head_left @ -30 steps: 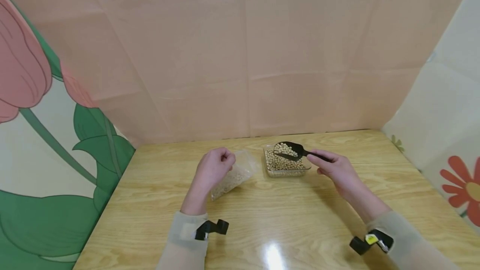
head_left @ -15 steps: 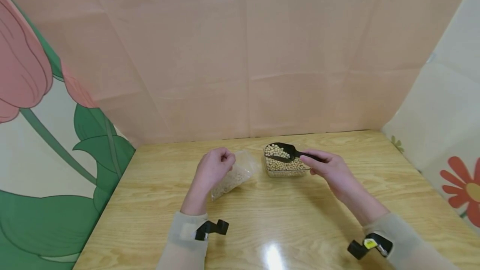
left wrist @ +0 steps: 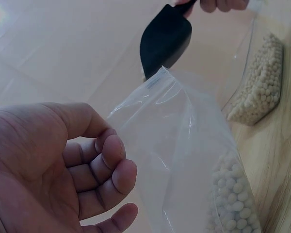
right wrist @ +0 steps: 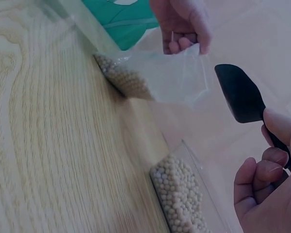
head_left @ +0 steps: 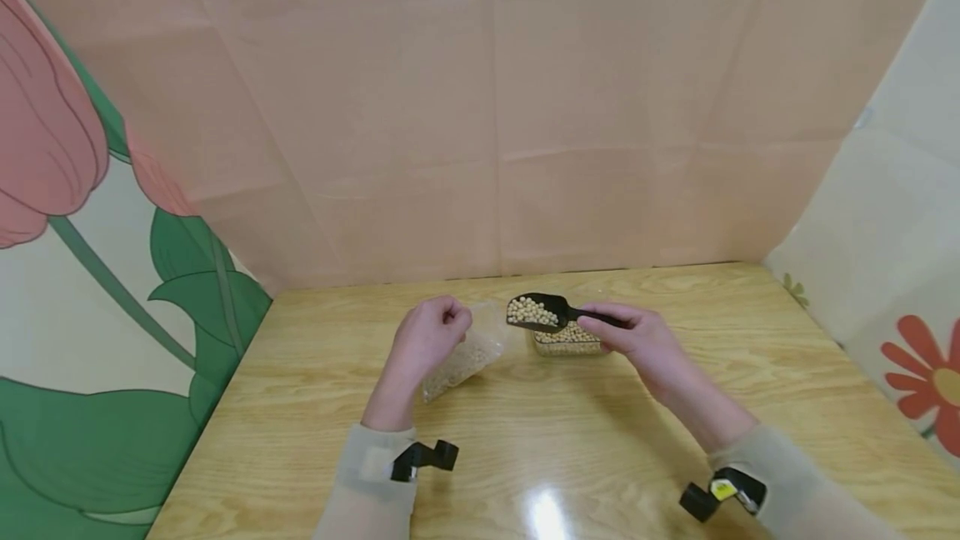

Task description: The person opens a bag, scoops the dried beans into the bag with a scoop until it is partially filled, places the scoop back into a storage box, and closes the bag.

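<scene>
With thumb and fingers, my left hand (head_left: 429, 338) pinches the top edge of a clear zip bag (left wrist: 160, 126). Round pale beans (left wrist: 231, 199) fill the lower part of the bag, which stands on the table. My right hand (head_left: 637, 340) grips the handle of a black scoop (head_left: 553, 312), heaped with beans (head_left: 529, 311) in the head view. The scoop is raised, its tip close to the bag's mouth in both wrist views. Below and behind it stands a clear box (head_left: 570, 348) of the same beans, partly covered by scoop and hand in the head view.
The wood-grain table (head_left: 315, 423) runs back to a pink cloth wall (head_left: 420, 148). Panels with a painted tulip (head_left: 45, 123) and a red flower (head_left: 930, 373) flank it on the left and right.
My right hand has carried the loaded scoop left, from over the box toward the bag. The left hand and the bag have stayed in place.
</scene>
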The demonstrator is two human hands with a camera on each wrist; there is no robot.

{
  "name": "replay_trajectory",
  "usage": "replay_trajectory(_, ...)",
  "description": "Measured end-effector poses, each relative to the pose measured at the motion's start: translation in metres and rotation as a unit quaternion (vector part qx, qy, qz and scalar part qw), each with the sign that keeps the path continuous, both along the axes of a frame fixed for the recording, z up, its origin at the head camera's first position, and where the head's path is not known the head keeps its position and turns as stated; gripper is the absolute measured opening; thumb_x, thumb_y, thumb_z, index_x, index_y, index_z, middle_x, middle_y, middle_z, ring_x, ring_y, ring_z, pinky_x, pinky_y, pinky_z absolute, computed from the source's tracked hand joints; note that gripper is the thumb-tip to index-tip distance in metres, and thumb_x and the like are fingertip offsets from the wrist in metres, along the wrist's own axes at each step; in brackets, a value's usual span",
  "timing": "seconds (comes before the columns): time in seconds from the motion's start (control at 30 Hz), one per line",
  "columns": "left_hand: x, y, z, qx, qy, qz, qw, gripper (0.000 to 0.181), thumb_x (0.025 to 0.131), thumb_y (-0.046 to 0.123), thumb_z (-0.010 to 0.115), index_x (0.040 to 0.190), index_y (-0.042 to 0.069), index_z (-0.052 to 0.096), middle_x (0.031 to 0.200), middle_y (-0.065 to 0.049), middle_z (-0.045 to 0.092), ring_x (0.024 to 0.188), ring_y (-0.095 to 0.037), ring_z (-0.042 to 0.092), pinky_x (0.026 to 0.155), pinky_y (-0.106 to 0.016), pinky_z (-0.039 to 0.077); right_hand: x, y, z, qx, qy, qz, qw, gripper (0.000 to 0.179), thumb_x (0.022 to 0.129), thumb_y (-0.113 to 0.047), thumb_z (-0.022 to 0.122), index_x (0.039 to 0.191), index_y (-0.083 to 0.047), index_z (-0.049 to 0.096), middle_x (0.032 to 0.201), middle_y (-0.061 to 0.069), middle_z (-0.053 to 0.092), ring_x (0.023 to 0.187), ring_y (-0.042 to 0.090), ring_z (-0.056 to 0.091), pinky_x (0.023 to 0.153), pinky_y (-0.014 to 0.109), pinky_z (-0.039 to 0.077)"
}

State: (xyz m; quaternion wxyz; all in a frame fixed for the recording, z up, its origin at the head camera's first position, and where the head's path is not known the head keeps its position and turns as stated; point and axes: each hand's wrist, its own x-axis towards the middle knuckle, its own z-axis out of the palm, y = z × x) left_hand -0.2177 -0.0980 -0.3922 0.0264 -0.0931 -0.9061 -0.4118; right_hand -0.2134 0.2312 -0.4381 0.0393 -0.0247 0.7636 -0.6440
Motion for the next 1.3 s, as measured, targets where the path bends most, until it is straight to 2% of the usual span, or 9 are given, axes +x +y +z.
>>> replay_trajectory(0.2, -0.001, 0.000, 0.000, -0.002, 0.004, -0.001, 1.0000, 0.025, 0.109, 0.021, 0.059, 0.090, 0.014, 0.072, 0.078, 0.001, 0.067, 0.060, -0.019, 0.050, 0.061, -0.037, 0.044, 0.000, -0.011, -0.001, -0.004, 0.003, 0.004, 1.0000, 0.054, 0.100, -0.035, 0.085, 0.144, -0.006, 0.072, 0.153, 0.011, 0.065, 0.114, 0.016, 0.068, 0.101, 0.039, 0.057)
replay_trajectory(0.33, -0.001, 0.000, 0.000, -0.003, 0.006, 0.000, 1.0000, 0.025, 0.109, 0.020, 0.059, 0.090, 0.012, 0.072, 0.077, 0.000, 0.067, 0.060, -0.019, 0.050, 0.060, -0.037, 0.043, -0.001, -0.017, 0.000, 0.000, 0.005, 0.008, 1.0000, 0.055, 0.100, -0.035, 0.085, 0.144, -0.006, 0.072, 0.155, 0.013, 0.063, 0.115, 0.017, 0.067, 0.101, 0.041, 0.057)
replay_trajectory(0.7, -0.001, -0.001, 0.000, -0.005, 0.006, 0.000, 1.0000, 0.024, 0.109, 0.019, 0.058, 0.090, 0.013, 0.072, 0.078, 0.001, 0.067, 0.061, -0.019, 0.051, 0.063, -0.037, 0.044, -0.002, -0.029, 0.001, 0.030, -0.001, 0.015, 0.9994, 0.056, 0.095, -0.043, 0.088, 0.141, -0.013, 0.076, 0.153, 0.011, 0.064, 0.115, 0.031, 0.066, 0.100, 0.046, 0.055)
replay_trajectory(0.9, 0.000, -0.001, 0.000, -0.006, 0.006, 0.000, 1.0000, 0.023, 0.108, 0.017, 0.059, 0.090, 0.012, 0.072, 0.078, 0.001, 0.067, 0.061, -0.018, 0.050, 0.061, -0.036, 0.043, -0.002, -0.034, 0.005, 0.054, 0.008, 0.016, 0.9984, 0.052, 0.094, -0.044, 0.089, 0.137, -0.015, 0.079, 0.149, 0.010, 0.068, 0.111, 0.025, 0.067, 0.092, 0.040, 0.057)
replay_trajectory(1.13, 0.000, -0.001, 0.001, -0.002, 0.003, -0.001, 1.0000, 0.023, 0.108, 0.018, 0.059, 0.089, 0.014, 0.071, 0.079, 0.001, 0.067, 0.060, -0.018, 0.050, 0.061, -0.036, 0.043, -0.004, -0.038, 0.009, 0.079, 0.009, 0.026, 0.9965, 0.052, 0.094, -0.051, 0.088, 0.133, -0.018, 0.081, 0.147, 0.009, 0.070, 0.124, 0.027, 0.068, 0.092, 0.036, 0.056)
replay_trajectory(1.3, 0.000, -0.001, 0.000, 0.000, 0.005, -0.002, 1.0000, 0.023, 0.108, 0.017, 0.058, 0.089, 0.013, 0.071, 0.078, 0.000, 0.067, 0.060, -0.018, 0.049, 0.061, -0.036, 0.043, -0.005, -0.039, 0.011, 0.093, 0.019, 0.029, 0.9950, 0.050, 0.094, -0.050, 0.088, 0.131, -0.018, 0.082, 0.149, 0.011, 0.068, 0.113, 0.027, 0.068, 0.078, 0.034, 0.056)
